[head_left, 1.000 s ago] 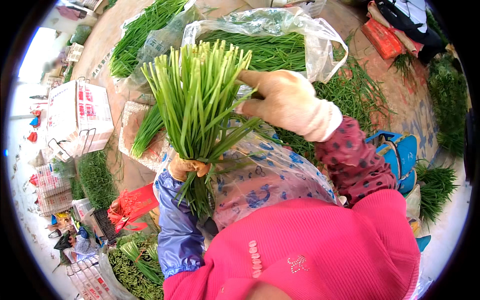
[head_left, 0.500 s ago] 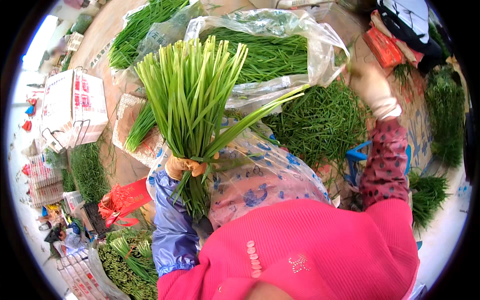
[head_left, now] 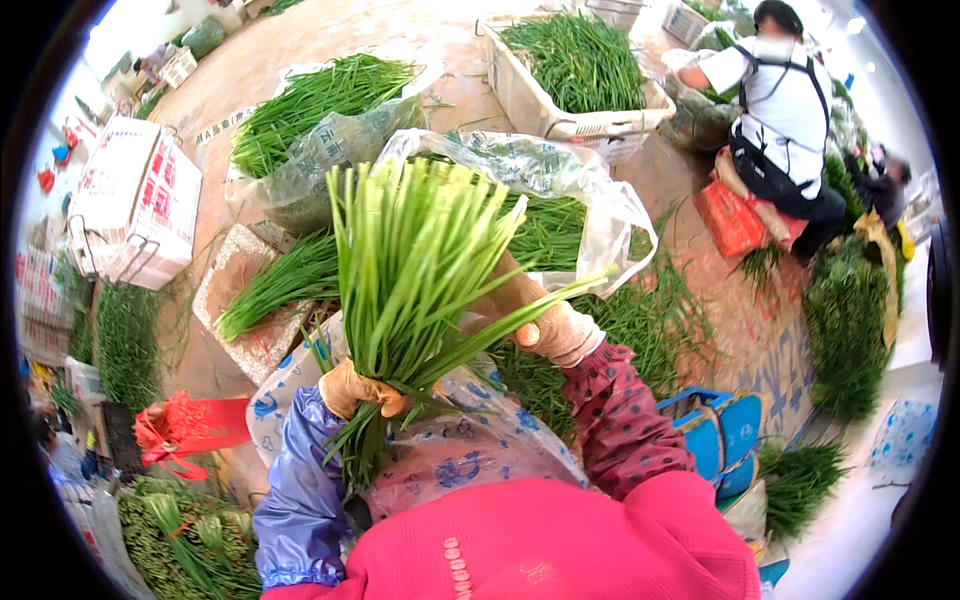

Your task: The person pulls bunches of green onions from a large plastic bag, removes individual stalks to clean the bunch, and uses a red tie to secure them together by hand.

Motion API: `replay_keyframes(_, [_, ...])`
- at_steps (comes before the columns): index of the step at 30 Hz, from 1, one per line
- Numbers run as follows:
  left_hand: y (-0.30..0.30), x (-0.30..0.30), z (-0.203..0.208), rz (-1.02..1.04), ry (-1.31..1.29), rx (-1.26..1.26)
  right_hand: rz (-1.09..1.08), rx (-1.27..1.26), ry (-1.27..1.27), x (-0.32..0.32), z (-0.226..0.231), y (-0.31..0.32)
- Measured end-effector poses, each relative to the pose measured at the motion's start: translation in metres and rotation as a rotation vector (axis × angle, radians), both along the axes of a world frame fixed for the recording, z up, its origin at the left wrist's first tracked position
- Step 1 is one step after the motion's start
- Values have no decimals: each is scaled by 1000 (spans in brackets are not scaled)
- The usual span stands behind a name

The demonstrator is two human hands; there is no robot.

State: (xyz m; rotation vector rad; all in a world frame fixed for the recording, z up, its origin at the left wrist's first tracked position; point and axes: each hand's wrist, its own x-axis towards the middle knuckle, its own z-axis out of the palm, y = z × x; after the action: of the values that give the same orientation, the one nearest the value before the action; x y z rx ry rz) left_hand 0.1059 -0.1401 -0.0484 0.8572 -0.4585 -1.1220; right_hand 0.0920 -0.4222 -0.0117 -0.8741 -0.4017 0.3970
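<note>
My left hand (head_left: 362, 390), in a tan glove, is wrapped around the lower part of a thick bunch of garlic chives (head_left: 415, 270). The pale cut ends fan upward and the green leaf tips hang below the fist. One stalk sticks out to the right. My gloved right hand (head_left: 548, 325) is at the right side of the bunch, its fingers stretched out and partly hidden behind the stalks. Under both hands, a clear plastic apron with blue prints (head_left: 450, 465) covers my lap. Loose chives (head_left: 640, 335) lie in a heap beyond my right forearm.
Ahead lie an open plastic bag (head_left: 615, 215) of chives and another pile (head_left: 320, 105). A white crate (head_left: 570, 125) stands farther back. At left are a foam block (head_left: 235, 275), red ties (head_left: 185, 425) and a white box (head_left: 140, 200). A co-worker (head_left: 785, 120) sits at far right.
My right hand has swung in from the far right to the side of the bunch. The view has shifted, bringing the crate and the co-worker into sight. My left hand keeps its grip.
</note>
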Motion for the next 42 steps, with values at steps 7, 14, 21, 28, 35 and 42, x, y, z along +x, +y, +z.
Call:
replay_keyframes(7, [-23,-23,24,191,32,241,-220,-52,45,-2,-18,4])
replay_keyframes(14, [-29,-35,16,84,-268,420,-364,-82,21,10,8,-7])
replay_keyframes(21, [-37,-47,15,94,-492,577,-115,19,36,33,-20,-21])
replay_keyframes(28, [-41,-56,27,44,-722,811,-201,27,252,11,-8,4])
replay_keyframes(35, [-43,-54,13,-55,-594,661,117,376,126,22,-31,-9])
replay_keyframes(42, [-36,-53,-5,73,-465,475,96,299,263,16,-33,-8])
